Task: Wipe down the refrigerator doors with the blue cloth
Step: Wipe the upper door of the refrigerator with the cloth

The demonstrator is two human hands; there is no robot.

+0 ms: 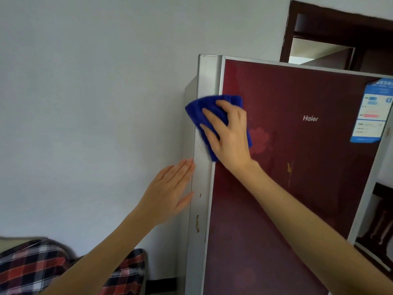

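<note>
Against the upper left corner of the dark red refrigerator door (297,177), the right hand (230,137) lies flat with its back to the camera, fingers (212,118) spread and nearly straight, pointing up and to the left. Under that open palm sits the blue cloth (212,104), bunched and pressed onto the door where the red panel meets the silver edge strip (209,77); its folds spill past the fingertips at the top and left and below the heel of the hand. No finger curls round the cloth, so the grip is a flat press and not a pinch. The right forearm runs down to the lower right corner of the view, fully extended. Lower down, the left hand (170,188) is also open, fingers straight and held together, fingertips and thumb touching the outer side of the silver strip, with nothing in its grip. Its forearm rises from the bottom left. A white Haier logo (310,118) and a blue sticker (374,111) sit on the door to the right of the cloth. Plaid fabric (32,267) shows at the lower left, below a pale wall (85,103).
</note>
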